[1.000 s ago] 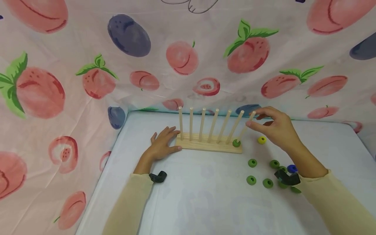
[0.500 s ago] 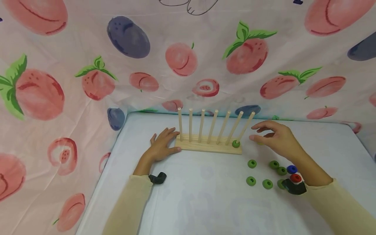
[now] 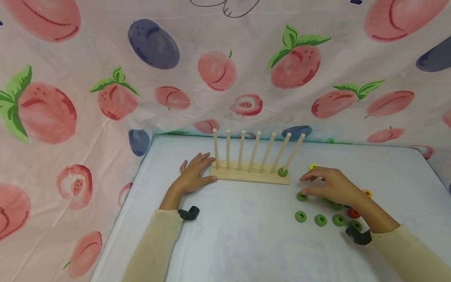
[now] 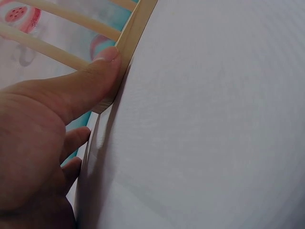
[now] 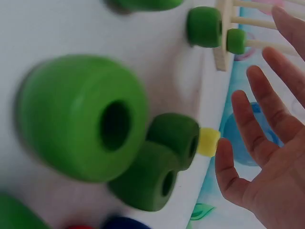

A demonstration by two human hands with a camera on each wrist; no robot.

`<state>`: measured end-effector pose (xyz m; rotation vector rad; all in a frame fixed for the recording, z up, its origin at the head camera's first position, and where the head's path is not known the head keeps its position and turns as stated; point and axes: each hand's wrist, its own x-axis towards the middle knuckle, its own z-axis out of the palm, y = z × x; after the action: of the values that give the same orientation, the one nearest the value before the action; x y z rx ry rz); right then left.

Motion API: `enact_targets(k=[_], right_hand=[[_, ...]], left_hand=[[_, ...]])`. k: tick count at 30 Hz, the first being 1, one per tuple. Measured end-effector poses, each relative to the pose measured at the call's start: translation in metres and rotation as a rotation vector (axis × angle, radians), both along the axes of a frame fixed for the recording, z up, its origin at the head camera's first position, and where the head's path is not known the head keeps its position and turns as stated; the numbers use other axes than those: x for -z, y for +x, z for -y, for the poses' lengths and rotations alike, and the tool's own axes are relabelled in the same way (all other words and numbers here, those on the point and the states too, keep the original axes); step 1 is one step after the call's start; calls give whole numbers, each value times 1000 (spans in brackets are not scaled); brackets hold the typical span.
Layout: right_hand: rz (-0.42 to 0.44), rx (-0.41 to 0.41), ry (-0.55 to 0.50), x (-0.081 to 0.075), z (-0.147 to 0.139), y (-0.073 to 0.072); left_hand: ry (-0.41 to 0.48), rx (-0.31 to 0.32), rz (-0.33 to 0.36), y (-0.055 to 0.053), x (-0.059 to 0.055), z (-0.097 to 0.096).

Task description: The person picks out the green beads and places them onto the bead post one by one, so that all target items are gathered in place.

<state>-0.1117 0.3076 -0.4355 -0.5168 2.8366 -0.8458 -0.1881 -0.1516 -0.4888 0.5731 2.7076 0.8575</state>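
A wooden peg stand (image 3: 246,177) with a row of upright pegs stands on the white table. One green bead (image 3: 283,172) sits at the foot of its rightmost peg. My left hand (image 3: 192,175) holds the stand's left end, thumb on the front edge and index finger at the back corner; in the left wrist view the thumb (image 4: 90,81) lies against the base. My right hand (image 3: 334,186) hovers with parted fingers just above a loose green bead (image 3: 301,196), right of the stand. Nothing lies between those spread fingers in the right wrist view.
Several more green beads (image 3: 320,220) lie to the right, with a red bead (image 3: 354,213) and an orange bead (image 3: 367,193) partly behind the right arm. A yellow bead (image 3: 312,167) peeks out beyond the right hand. A fruit-print curtain (image 3: 218,70) hangs behind the table.
My right hand has left the rightmost peg's top and come down toward the front, over the nearest loose green bead. The left hand and stand have stayed put.
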Motion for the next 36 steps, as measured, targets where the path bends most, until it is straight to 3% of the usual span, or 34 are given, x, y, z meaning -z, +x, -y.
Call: enact_targets(k=[10,19,26,36], right_hand=[[36,-97,59,13,-3,2],[116,-104,115,18,-4,1],[102,-111,114,17,-3,-1],[34,-61,93,10,-3,0]], left_hand=[[8,5,5,-2,3,0],[15,2,2,0,2,0],[13,3,3,-1,1,0],[-3,0,10,0,-1,0]])
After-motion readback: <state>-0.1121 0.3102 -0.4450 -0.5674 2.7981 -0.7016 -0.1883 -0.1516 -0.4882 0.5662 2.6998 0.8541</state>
